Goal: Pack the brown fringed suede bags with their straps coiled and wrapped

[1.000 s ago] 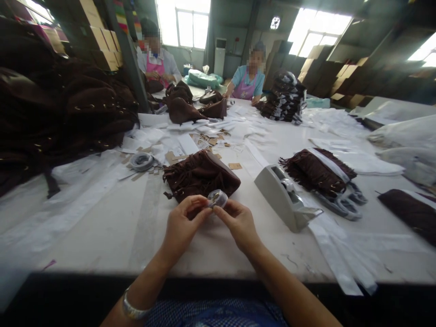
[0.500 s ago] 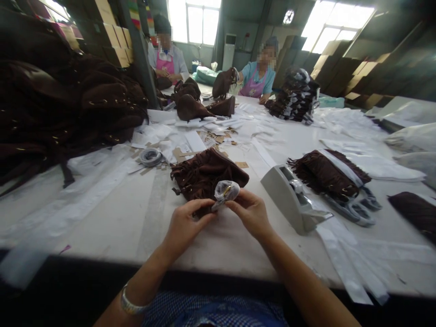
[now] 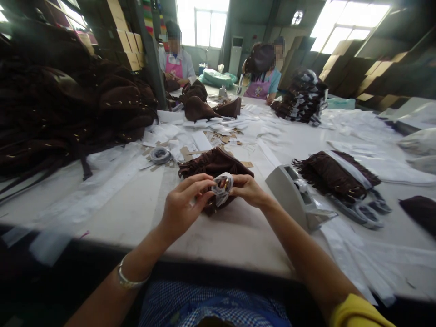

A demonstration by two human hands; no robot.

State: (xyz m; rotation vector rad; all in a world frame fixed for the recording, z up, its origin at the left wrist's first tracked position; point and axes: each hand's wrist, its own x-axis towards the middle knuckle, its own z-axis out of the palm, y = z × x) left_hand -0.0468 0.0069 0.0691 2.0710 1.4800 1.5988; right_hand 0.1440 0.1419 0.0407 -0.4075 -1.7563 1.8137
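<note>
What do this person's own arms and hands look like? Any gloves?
No gloves: the left hand and right hand are both bare. A shiny, silvery band circles the left wrist. A bright yellow sleeve shows on the right arm.

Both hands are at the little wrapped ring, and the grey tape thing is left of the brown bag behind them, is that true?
Not quite: the head view shows the grey tape dispenser to the right of the brown bag, not left. The left hand and right hand are indeed at the little wrapped ring.
</note>
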